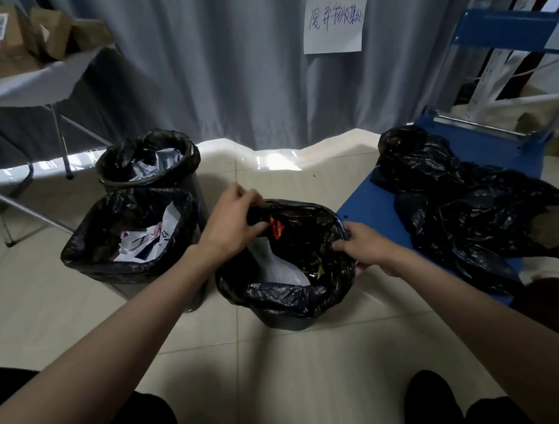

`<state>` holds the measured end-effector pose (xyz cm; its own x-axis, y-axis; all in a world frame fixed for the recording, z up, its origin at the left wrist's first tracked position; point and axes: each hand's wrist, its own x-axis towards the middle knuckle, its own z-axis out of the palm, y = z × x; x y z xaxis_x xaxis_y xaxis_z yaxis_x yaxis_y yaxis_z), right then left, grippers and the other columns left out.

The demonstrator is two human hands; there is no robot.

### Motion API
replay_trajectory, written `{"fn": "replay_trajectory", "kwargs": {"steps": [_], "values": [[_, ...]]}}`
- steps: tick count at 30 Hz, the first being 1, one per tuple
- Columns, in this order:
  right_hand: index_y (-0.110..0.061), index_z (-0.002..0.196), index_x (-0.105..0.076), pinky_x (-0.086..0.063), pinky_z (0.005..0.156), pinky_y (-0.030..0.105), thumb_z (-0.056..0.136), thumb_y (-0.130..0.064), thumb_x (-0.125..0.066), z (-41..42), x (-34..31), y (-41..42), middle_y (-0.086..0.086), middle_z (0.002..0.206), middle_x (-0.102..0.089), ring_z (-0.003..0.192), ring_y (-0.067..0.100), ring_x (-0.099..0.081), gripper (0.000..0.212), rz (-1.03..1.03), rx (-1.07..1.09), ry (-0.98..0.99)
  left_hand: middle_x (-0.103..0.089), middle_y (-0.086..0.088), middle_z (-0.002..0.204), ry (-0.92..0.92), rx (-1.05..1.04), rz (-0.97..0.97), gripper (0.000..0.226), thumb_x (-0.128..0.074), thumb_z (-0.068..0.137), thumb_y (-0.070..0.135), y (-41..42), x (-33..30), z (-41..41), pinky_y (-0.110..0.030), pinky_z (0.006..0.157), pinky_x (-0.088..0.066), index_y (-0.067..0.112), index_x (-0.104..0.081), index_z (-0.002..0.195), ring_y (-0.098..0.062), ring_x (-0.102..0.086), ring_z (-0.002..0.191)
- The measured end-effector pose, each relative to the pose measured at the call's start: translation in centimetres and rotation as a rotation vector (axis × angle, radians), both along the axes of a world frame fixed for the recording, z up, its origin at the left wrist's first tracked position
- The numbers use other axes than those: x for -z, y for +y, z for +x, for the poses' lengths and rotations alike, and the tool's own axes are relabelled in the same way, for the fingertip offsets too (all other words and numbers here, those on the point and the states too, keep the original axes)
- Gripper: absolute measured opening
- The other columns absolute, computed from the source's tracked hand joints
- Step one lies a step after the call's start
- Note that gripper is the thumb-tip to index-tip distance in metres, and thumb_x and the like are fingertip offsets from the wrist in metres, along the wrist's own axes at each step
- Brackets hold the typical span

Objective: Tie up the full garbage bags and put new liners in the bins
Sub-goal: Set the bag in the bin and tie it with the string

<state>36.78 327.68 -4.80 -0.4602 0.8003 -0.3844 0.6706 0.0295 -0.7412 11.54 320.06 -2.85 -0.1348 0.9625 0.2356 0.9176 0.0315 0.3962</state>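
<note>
Both hands, left hand [235, 223] and right hand [362, 243], pinched opposite rim edges of the nearest bin's bag [288, 293]. Step: gathering the rim. Next: draw edges together, knot.

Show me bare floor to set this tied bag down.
Free: floor tiles between the nearest bin and the curtain; tiles in front of that bin. Crowded: two bins on the left, blue cart covered with black bags.

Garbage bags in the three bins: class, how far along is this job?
Done: nothing; no bag is tied. In hand: the left hand and right hand grip the nearest liner's rim. Left: the two other bins' liners stay open, and the spare bags lie unused on the blue cart.
</note>
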Motion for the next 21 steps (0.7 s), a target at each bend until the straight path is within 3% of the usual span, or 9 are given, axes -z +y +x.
{"fn": "replay_trajectory", "kwargs": {"steps": [4,8,12,15,17,21], "values": [[-0.018,0.118,-0.055,-0.062,0.075,0.047,0.09,-0.028,-0.061,0.2,-0.7,-0.6,0.008,0.107,-0.068,0.091,0.029,-0.072,0.03,-0.03,-0.024,-0.017,-0.055,0.01,0.087,-0.019,0.378,-0.162,0.023,-0.078,0.075,0.049,-1.0,-1.1,5.4,-0.032,0.075,-0.049,0.028,-0.071,0.083,-0.007,-0.055,0.079],[-0.019,0.116,-0.056,-0.061,0.074,0.036,0.087,-0.027,-0.061,1.3,-1.1,-0.8,0.008,0.104,-0.07,0.078,0.02,-0.07,0.031,-0.159,-0.103,-0.12,-0.067,0.012,0.075,0.12,0.518,-0.423,0.028,-0.082,0.066,0.051,-1.8,-0.2,8.9,-0.02,0.061,-0.039,0.027,-0.072,0.076,-0.004,-0.059,0.071],[-0.012,0.117,-0.057,-0.06,0.077,0.037,0.089,-0.018,-0.059,1.8,-0.7,-0.9,0.01,0.099,-0.073,0.07,0.018,-0.07,0.028,-0.201,-0.111,-0.15,-0.07,0.012,0.075,0.279,0.489,-0.354,0.015,-0.077,0.075,0.04,-1.4,0.7,9.3,-0.022,0.069,-0.034,0.025,-0.074,0.079,-0.006,-0.062,0.073],[-0.01,0.095,-0.057,-0.061,0.081,0.038,0.091,-0.012,-0.061,2.2,-0.5,-0.8,0.009,0.09,-0.071,0.072,0.016,-0.069,0.007,-0.171,-0.072,-0.12,-0.069,0.01,0.082,0.361,0.432,-0.264,0.015,-0.073,0.079,0.039,-0.8,1.1,9.3,-0.027,0.082,-0.038,0.025,-0.07,0.079,-0.01,-0.059,0.082],[-0.009,0.085,-0.057,-0.06,0.081,0.035,0.09,-0.011,-0.065,2.4,-0.4,-0.7,0.009,0.086,-0.069,0.074,0.015,-0.067,0.009,-0.162,-0.05,-0.108,-0.068,0.009,0.088,0.372,0.375,-0.239,0.015,-0.071,0.081,0.041,-0.4,1.7,9.1,-0.03,0.088,-0.04,0.03,-0.063,0.075,-0.014,-0.059,0.088],[-0.005,0.101,-0.063,-0.061,0.083,0.036,0.089,-0.01,-0.067,2.6,-0.3,-0.6,0.011,0.097,-0.073,0.085,0.018,-0.071,0.013,-0.19,-0.026,-0.078,-0.068,0.009,0.091,0.342,0.326,-0.242,0.015,-0.072,0.081,0.043,-0.2,2.2,8.8,-0.034,0.09,-0.041,0.03,-0.066,0.076,-0.016,-0.059,0.091]]}}
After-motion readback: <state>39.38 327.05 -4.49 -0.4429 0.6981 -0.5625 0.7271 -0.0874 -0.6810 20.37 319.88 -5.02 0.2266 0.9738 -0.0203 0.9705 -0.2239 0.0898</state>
